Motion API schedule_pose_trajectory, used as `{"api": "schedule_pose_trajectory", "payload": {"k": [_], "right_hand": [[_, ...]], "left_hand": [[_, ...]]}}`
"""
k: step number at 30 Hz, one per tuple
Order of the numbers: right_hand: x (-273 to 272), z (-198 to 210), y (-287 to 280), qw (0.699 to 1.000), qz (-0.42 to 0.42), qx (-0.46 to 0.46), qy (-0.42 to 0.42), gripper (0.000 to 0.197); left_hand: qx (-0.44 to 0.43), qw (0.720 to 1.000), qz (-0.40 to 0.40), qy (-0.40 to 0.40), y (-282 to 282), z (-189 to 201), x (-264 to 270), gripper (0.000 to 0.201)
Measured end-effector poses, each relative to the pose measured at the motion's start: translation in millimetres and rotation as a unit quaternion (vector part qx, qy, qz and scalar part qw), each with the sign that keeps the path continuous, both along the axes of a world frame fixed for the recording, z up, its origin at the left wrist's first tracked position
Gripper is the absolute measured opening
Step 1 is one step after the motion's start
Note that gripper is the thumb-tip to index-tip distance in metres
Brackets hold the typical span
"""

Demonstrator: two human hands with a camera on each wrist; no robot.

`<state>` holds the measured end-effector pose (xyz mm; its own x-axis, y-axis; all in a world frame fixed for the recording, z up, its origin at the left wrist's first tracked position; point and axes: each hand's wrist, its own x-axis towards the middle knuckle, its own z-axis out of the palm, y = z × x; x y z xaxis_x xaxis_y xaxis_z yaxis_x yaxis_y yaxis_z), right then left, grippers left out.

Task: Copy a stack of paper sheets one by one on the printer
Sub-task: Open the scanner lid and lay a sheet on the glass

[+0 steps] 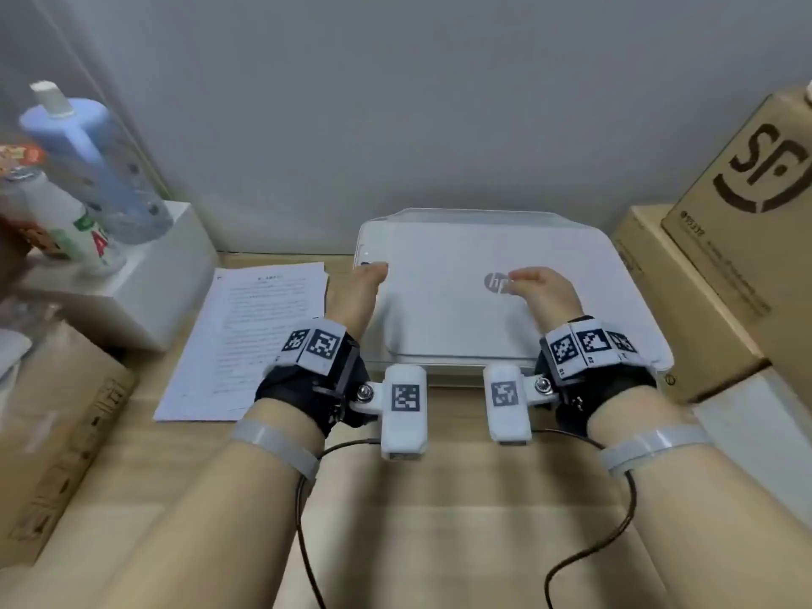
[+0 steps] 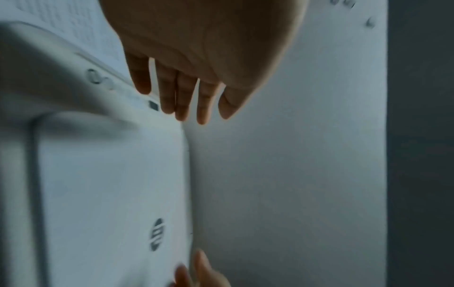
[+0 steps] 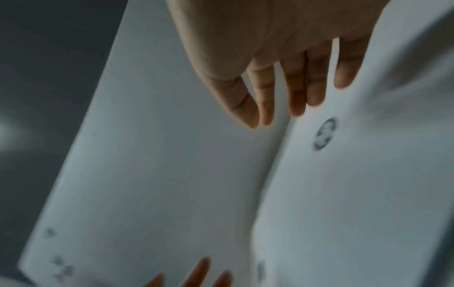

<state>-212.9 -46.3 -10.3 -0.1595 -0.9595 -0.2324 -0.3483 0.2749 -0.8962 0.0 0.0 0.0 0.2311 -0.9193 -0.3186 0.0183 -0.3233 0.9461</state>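
Head view shows the HP printer [image 1: 505, 296] with its lid down, directly under both hands. The left hand [image 1: 358, 296] hovers by the lid's left edge near the control buttons [image 2: 98, 77], fingers straight and relaxed, holding nothing; the right hand [image 1: 545, 287] hangs over the round "hp" logo [image 1: 495, 283], fingers loosely extended, also empty. The stack of printed sheets [image 1: 250, 340] lies flat on the desk just left of the left hand, untouched. Copying apparently is yet to begin or is between sheets; which cannot be told. A cardboard box [image 1: 747, 204] beyond the right hand reads "SF".
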Motion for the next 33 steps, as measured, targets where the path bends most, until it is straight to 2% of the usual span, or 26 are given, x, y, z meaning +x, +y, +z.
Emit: {"api": "schedule_pose_trajectory", "payload": {"k": [2,4,7,8,12,16,22,24,26,27,30,33], "right_hand": [[-17,-10,4,0.991,-0.061,0.017,0.114,0.036],[-39,-25,10,0.975,-0.104,0.071,0.184,0.051],[-56,-34,20,0.959,-0.135,0.123,0.218,0.068],[-60,-35,21,0.956,-0.140,0.122,0.227,0.069],[-64,-33,23,0.952,-0.177,0.135,0.209,0.074],[-68,-29,19,0.952,-0.186,0.145,0.197,0.069],[-73,-29,15,0.954,-0.198,0.126,0.185,0.059],[-76,-23,16,0.956,-0.215,0.115,0.165,0.054],[-80,-10,15,0.957,-0.246,0.076,0.135,0.048],[-83,-2,13,0.956,-0.268,0.048,0.110,0.045],[-92,28,-5,0.943,-0.331,-0.043,0.002,0.037],[-95,57,-35,0.911,-0.373,-0.146,-0.095,0.033]], "left_hand": [[0.034,0.999,-0.027,-0.020,-3,-12,-6,0.039],[0.073,0.993,-0.071,-0.057,-3,-20,-14,0.052],[0.102,0.981,-0.108,-0.128,-6,-18,-23,0.086],[0.102,0.979,-0.110,-0.135,-8,-15,-25,0.089],[0.079,0.994,-0.035,-0.067,-19,-20,-22,0.053],[0.082,0.996,0.042,-0.004,-24,-26,-23,0.050],[0.087,0.992,0.084,0.031,-27,-27,-28,0.056],[0.088,0.990,0.106,0.032,-28,-23,-26,0.041],[0.082,0.989,0.116,0.032,-31,-14,-24,0.011],[0.075,0.989,0.125,0.030,-33,-8,-23,0.005],[0.026,0.984,0.167,0.062,-45,14,-22,0.010],[-0.015,0.974,0.211,0.082,-63,41,-25,0.018]]}}
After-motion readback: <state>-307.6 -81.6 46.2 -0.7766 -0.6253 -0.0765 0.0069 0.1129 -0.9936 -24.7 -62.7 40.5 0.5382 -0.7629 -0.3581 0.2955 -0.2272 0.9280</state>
